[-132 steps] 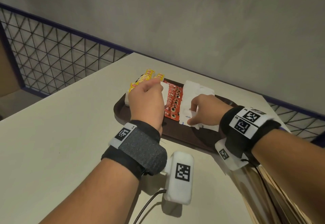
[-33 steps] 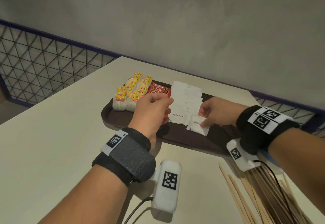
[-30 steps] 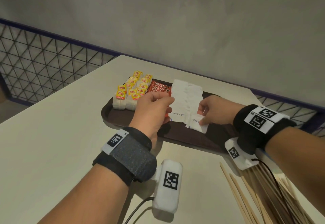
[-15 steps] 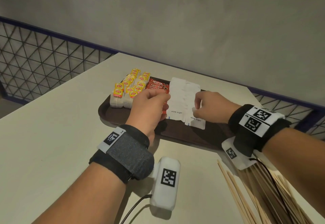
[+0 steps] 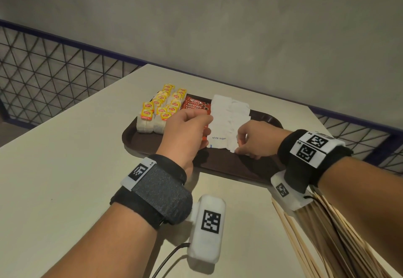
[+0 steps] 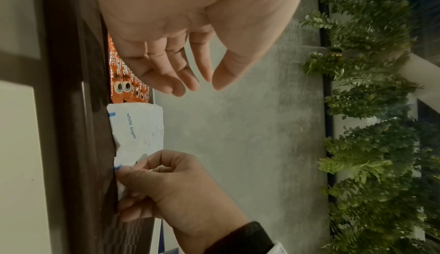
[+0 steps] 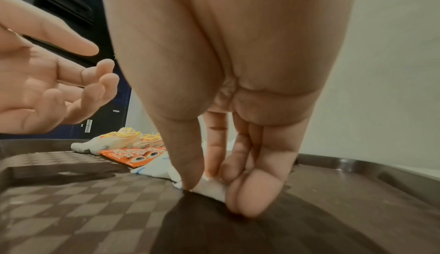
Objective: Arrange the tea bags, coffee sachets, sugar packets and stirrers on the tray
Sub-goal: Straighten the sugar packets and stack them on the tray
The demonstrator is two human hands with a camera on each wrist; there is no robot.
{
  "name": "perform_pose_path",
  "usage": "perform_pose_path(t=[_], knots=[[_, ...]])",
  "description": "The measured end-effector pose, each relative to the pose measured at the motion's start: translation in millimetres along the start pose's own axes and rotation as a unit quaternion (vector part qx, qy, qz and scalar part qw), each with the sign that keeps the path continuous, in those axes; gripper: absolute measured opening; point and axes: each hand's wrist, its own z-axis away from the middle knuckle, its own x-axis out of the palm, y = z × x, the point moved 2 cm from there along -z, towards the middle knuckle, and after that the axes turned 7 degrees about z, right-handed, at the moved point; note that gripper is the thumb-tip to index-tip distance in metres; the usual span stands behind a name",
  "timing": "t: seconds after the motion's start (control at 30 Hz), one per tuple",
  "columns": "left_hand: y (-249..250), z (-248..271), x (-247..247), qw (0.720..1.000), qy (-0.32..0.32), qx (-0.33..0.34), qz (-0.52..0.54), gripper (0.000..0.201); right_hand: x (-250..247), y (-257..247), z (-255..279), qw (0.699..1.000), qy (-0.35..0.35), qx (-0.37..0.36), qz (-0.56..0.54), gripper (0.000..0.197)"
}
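One brown tray (image 5: pixel 139 142) sits on the pale table (image 5: pixel 65 168), and three kinds of packet lie on it in rows side by side. At its left are the tea bags (image 5: pixel 162 109) with yellow tags, in two rows; about a dozen tags show, though an exact count is not possible. Just right of them lie the red coffee sachets (image 5: pixel 195 104), overlapped so that their number cannot be told. Next come the white sugar packets (image 5: pixel 226 120) in two overlapping rows, also too layered to count. The right hand (image 5: pixel 256 139) pinches the nearest sugar packet (image 7: pixel 209 186) between thumb and fingers, its tip down on the tray floor. The left hand (image 5: pixel 185 133) hovers above the near end of the coffee sachets, fingers loosely curled and apart, holding nothing. The wooden stirrers (image 5: pixel 327 238), many in one loose bundle, lie off the tray on the table near its right corner, under the right forearm.
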Motion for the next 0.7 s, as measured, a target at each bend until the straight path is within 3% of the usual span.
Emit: perform_pose_path(t=[0.2,0.37,0.57,0.7], knots=[[4.1,0.4,-1.1,1.0,-0.004,0.001,0.0,0.01,-0.3,1.4,-2.1,1.0,0.0,-0.001,0.007,0.018],[23.9,5.7,-2.4,0.999,-0.019,0.031,0.018,0.011,-12.8,1.3,14.3,0.998,0.054,-0.015,0.013,0.019],[46.5,23.4,-1.5,0.992,-0.02,0.124,-0.031,0.01,-52.4,18.2,103.5,0.996,0.081,0.004,-0.038,0.03],[54.6,61.8,26.4,0.963,-0.13,0.189,-0.144,0.008,-35.0,48.1,183.2,0.995,0.063,0.06,0.042,0.054]])
